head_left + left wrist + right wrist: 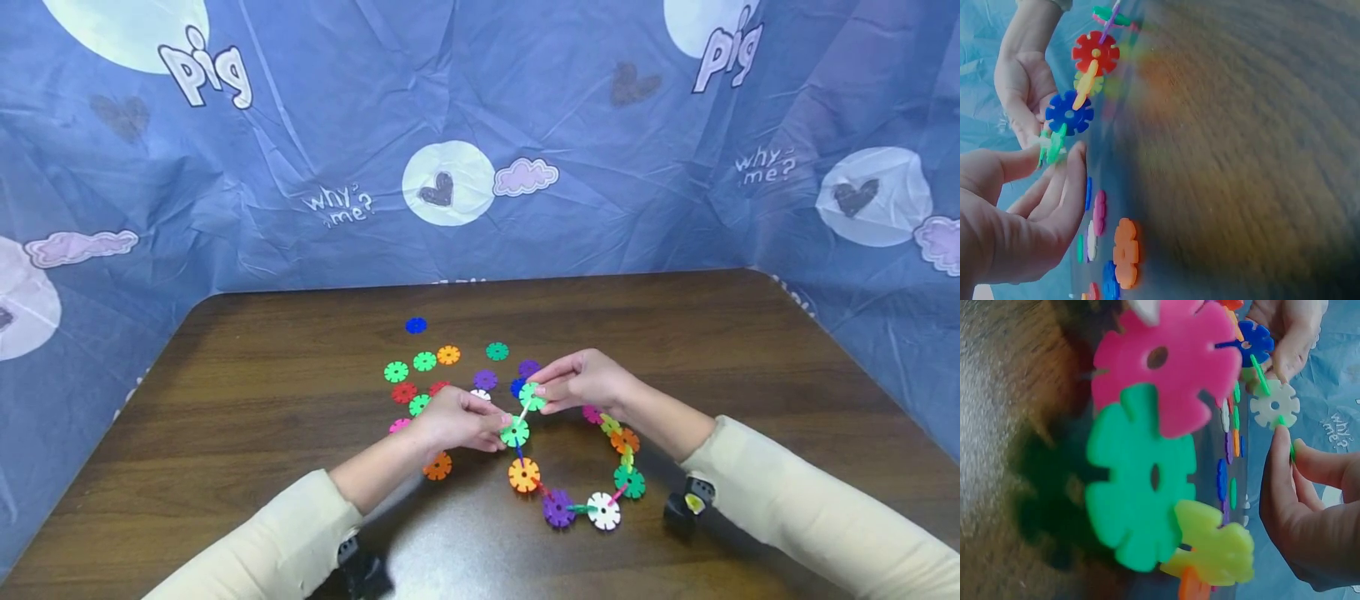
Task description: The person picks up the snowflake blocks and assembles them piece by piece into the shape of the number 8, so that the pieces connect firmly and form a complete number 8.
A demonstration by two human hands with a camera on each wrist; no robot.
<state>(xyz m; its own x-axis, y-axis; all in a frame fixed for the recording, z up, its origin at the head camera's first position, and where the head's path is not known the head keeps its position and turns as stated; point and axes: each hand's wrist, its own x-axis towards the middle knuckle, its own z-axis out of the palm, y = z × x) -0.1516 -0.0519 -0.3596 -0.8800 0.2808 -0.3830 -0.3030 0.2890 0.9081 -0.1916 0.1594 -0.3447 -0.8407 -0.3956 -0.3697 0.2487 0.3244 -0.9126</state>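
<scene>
A curved chain of notched interlocking plastic discs lies on the table, with an orange disc (pixel 524 475), a purple disc (pixel 558 508) and a white disc (pixel 603 511) among its links. At its upper left end, my left hand (pixel 465 419) pinches a light green disc (pixel 515 432), which is joined to a blue disc (pixel 1069 114). My right hand (pixel 588 382) grips another light green disc (pixel 533 397) between thumb and fingers. Between the two green discs stands a white disc (pixel 1274 405), edge-on from the head camera. Both hands are close together over the table.
Loose discs are scattered behind and left of the hands, including a dark blue disc (pixel 416 326), a teal disc (pixel 497 352), a red disc (pixel 404 392) and an orange disc (pixel 437 466). A blue printed cloth (pixel 300 125) surrounds the brown table (pixel 300 350).
</scene>
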